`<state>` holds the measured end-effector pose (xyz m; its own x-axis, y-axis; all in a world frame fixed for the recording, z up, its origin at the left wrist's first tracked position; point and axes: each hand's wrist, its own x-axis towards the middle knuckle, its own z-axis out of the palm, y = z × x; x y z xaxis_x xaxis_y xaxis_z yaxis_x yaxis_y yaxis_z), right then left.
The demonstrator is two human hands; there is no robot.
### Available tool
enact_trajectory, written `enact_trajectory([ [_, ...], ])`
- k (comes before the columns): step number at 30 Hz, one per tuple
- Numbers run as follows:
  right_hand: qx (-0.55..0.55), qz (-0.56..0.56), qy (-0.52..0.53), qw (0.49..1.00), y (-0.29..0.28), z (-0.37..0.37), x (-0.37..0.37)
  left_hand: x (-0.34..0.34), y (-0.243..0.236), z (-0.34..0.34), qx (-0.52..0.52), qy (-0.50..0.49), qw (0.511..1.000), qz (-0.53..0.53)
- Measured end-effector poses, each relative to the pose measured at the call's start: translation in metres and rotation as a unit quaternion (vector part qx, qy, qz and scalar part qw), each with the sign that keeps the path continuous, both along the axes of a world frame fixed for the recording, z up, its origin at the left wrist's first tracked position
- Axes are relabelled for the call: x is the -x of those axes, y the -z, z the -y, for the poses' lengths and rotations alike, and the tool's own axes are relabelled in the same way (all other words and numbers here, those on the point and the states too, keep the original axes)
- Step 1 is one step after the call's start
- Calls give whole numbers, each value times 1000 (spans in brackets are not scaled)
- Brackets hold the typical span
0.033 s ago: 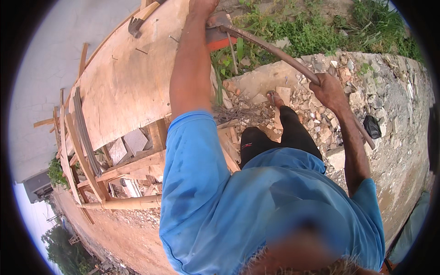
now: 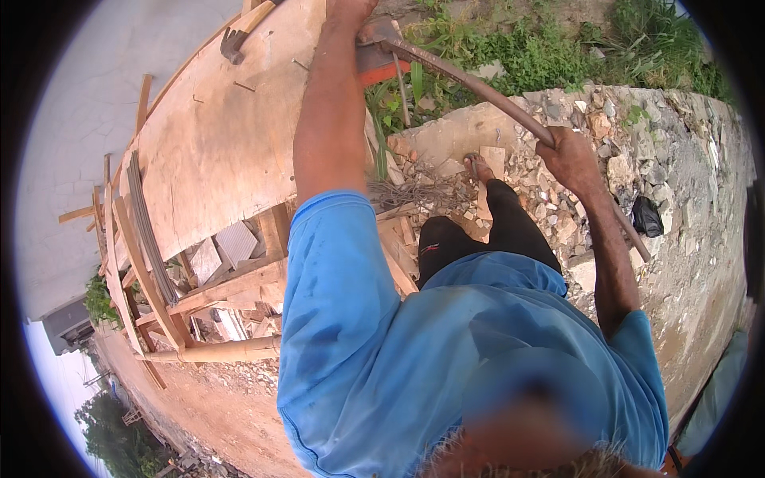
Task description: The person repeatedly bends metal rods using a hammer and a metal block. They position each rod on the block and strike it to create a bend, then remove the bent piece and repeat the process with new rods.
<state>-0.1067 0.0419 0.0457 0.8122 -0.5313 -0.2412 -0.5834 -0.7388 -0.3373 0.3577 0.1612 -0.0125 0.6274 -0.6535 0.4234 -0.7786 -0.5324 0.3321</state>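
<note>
Head view. Steel lever bar (image 2: pixel 498 99) leads off a metal tool head (image 2: pixel 378 33) at the right edge of the plywood-topped table (image 2: pixel 215 159), slanting out over the rubble (image 2: pixel 564 231) on that side. Red-orange piece (image 2: pixel 386 74) shows under the head, at the same table edge. Right hand (image 2: pixel 571 162) well out to the right of the table: fingers closed around the bar, free end showing beyond the forearm. Left hand (image 2: pixel 351 9) at the table's far right, near the tool head; its fingers run out of view, so cannot tell whether they grip or rest.

Step in hand, as judged: working the lever. The grip far out from the table should give good leverage; one nearer the free end would give more, with less control. A smooth push or pull, weight carried by the legs, seems better than a jerk. Left fingers best kept clear of the head's joint.

Hazards: a nail (image 2: pixel 300 64) sticks up from the table just beside the left forearm; worth keeping skin off it. Claw hammer (image 2: pixel 233 46) lies near the table's far edge, apart from the lever. One foot (image 2: pixel 478 167) is among loose pieces right of the table; firm footing ought to come before any hard load.
</note>
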Motion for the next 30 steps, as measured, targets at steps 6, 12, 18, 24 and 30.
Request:
enact_trajectory([
  [6, 8, -17, -19, 1000, -16, 2, -2, -8, 26, -3, 30, -16, 999, 27],
  [12, -62, -10, -81, 995, -19, 35, -13, -5, 15, -8, -45, -62, 993, -87],
  [18, -169, 61, -46, 983, 18, 81, -28, -10, -17, -16, -33, -39, 981, -189],
  [24, -314, 152, 8, 937, 70, 136, -49, -7, -24, -25, 4, -118, 964, -238],
  [30, -283, 93, 6, 955, 114, 201, -76, 18, -72, -16, -91, -138, 965, -203],
])
